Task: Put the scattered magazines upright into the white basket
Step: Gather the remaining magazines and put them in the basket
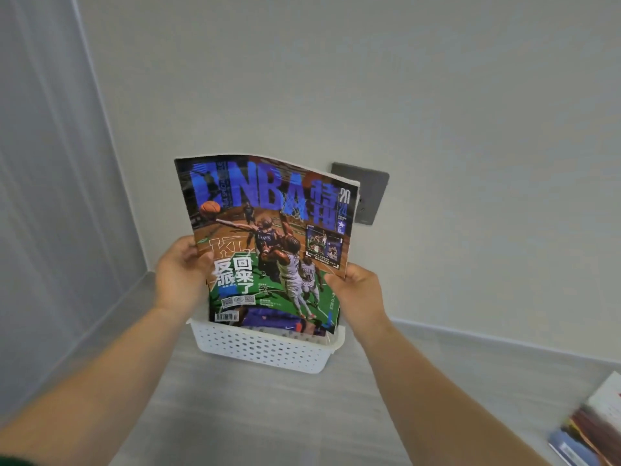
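Observation:
A basketball magazine (268,237) with a blue NBA title stands upright, its lower edge inside the white perforated basket (265,351) on the grey floor by the wall. My left hand (181,270) grips the magazine's left edge and my right hand (356,290) grips its lower right corner. Another magazine with a purple cover (279,322) shows low inside the basket, in front of the one I hold.
A pile of several magazines (591,428) lies on the floor at the lower right. A dark wall socket plate (369,193) sits behind the magazine's top right corner. A pale curtain (50,196) hangs at the left, meeting the wall in a corner.

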The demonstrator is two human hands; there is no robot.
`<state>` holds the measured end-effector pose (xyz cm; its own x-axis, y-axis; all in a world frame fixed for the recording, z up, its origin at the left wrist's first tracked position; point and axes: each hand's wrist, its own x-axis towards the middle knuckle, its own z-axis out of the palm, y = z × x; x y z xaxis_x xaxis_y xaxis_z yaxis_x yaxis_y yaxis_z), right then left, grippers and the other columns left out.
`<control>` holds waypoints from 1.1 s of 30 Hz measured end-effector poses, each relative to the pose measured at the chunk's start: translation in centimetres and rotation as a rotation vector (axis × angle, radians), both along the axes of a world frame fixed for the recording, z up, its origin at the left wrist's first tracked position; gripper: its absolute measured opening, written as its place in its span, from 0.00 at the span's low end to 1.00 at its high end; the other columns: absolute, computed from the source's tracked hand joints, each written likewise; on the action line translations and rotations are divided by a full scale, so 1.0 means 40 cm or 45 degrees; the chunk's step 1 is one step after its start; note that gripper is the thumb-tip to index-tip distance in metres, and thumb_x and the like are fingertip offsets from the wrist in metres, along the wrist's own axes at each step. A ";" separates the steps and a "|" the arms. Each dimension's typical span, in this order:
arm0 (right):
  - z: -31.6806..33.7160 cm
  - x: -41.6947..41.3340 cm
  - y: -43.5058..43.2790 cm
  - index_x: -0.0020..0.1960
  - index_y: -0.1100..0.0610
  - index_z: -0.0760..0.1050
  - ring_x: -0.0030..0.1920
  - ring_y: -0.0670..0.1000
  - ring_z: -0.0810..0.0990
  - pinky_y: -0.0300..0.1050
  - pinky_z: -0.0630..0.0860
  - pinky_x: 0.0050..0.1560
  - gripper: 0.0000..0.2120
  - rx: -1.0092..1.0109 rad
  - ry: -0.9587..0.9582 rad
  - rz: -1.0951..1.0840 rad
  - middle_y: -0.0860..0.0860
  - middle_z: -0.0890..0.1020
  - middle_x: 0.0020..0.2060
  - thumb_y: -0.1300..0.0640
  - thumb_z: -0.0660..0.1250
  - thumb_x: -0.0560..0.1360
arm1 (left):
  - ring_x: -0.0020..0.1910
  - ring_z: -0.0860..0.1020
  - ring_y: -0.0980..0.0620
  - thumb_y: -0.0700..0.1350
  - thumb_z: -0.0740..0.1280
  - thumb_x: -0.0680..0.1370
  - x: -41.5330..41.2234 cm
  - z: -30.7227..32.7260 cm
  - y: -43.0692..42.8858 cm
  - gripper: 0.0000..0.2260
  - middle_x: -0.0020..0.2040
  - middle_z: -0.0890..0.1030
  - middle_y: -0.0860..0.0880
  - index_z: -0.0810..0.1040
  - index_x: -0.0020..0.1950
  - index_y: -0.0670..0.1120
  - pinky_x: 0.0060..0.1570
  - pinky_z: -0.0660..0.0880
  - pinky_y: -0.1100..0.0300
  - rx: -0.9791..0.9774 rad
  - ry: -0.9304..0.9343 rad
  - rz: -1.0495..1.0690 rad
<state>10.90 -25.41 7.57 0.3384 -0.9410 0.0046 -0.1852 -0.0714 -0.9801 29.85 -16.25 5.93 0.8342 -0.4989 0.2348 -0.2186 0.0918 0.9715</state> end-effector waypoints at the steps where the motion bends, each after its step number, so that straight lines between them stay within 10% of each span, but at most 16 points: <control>1: 0.000 0.008 0.000 0.35 0.57 0.78 0.35 0.56 0.77 0.53 0.78 0.44 0.10 -0.011 0.023 0.002 0.66 0.83 0.44 0.67 0.64 0.72 | 0.33 0.75 0.58 0.32 0.61 0.74 0.005 -0.007 -0.004 0.09 0.40 0.77 0.48 0.74 0.53 0.38 0.25 0.69 0.79 0.004 0.020 0.010; 4: -0.005 0.026 -0.007 0.41 0.64 0.78 0.37 0.65 0.79 0.62 0.78 0.47 0.05 -0.027 0.026 -0.005 0.69 0.81 0.45 0.67 0.64 0.72 | 0.26 0.76 0.66 0.31 0.61 0.74 0.012 -0.023 -0.013 0.11 0.43 0.77 0.46 0.75 0.55 0.38 0.24 0.68 0.80 0.005 0.009 0.048; 11: -0.077 0.024 -0.027 0.45 0.65 0.79 0.27 0.45 0.70 0.28 0.67 0.23 0.06 0.054 0.092 -0.075 0.49 0.77 0.29 0.68 0.63 0.72 | 0.37 0.75 0.51 0.34 0.63 0.74 0.020 -0.048 -0.021 0.12 0.52 0.79 0.40 0.76 0.56 0.39 0.27 0.72 0.70 0.162 -0.047 0.087; 14: -0.086 0.020 -0.031 0.48 0.61 0.79 0.34 0.50 0.76 0.37 0.73 0.32 0.08 0.020 0.113 -0.154 0.51 0.81 0.36 0.66 0.62 0.73 | 0.43 0.77 0.50 0.34 0.63 0.74 0.009 -0.057 -0.032 0.12 0.59 0.75 0.38 0.74 0.58 0.39 0.34 0.73 0.75 0.164 -0.035 0.149; 17: -0.076 0.020 -0.039 0.58 0.58 0.72 0.48 0.50 0.77 0.39 0.74 0.44 0.13 -0.076 0.127 -0.248 0.53 0.76 0.55 0.62 0.64 0.74 | 0.64 0.69 0.46 0.36 0.63 0.75 0.000 -0.055 -0.055 0.22 0.68 0.67 0.43 0.62 0.68 0.44 0.62 0.69 0.54 0.216 -0.006 0.065; 20: -0.074 0.029 -0.041 0.70 0.56 0.57 0.63 0.50 0.70 0.44 0.69 0.61 0.26 -0.088 0.094 -0.162 0.53 0.66 0.68 0.63 0.61 0.75 | 0.57 0.69 0.53 0.36 0.62 0.75 -0.017 -0.045 -0.080 0.25 0.60 0.71 0.49 0.58 0.69 0.48 0.59 0.65 0.56 0.136 0.060 -0.117; 25: -0.088 0.058 -0.039 0.53 0.39 0.63 0.48 0.34 0.75 0.25 0.71 0.48 0.25 -0.219 0.025 -0.009 0.41 0.76 0.49 0.70 0.59 0.73 | 0.62 0.68 0.49 0.38 0.61 0.76 -0.005 -0.050 -0.106 0.25 0.64 0.71 0.48 0.56 0.70 0.51 0.62 0.62 0.53 0.085 0.240 -0.167; 29: -0.096 0.071 -0.022 0.71 0.53 0.52 0.59 0.49 0.73 0.47 0.71 0.63 0.34 -0.200 0.010 0.052 0.51 0.73 0.61 0.73 0.58 0.70 | 0.64 0.69 0.45 0.42 0.60 0.77 0.014 -0.058 -0.100 0.22 0.65 0.72 0.46 0.57 0.69 0.51 0.66 0.63 0.48 0.151 0.200 -0.224; 33: -0.080 0.063 -0.030 0.71 0.53 0.52 0.57 0.50 0.75 0.46 0.71 0.60 0.33 -0.142 0.084 0.066 0.48 0.75 0.57 0.71 0.59 0.71 | 0.63 0.70 0.43 0.46 0.58 0.78 0.019 -0.052 -0.084 0.20 0.64 0.73 0.45 0.59 0.68 0.49 0.61 0.65 0.50 0.321 0.033 -0.215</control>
<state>13.41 -26.60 4.36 0.3896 -0.9171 0.0842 -0.2422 -0.1903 -0.9514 30.59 -19.60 3.86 0.7387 -0.6708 0.0662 -0.1959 -0.1197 0.9733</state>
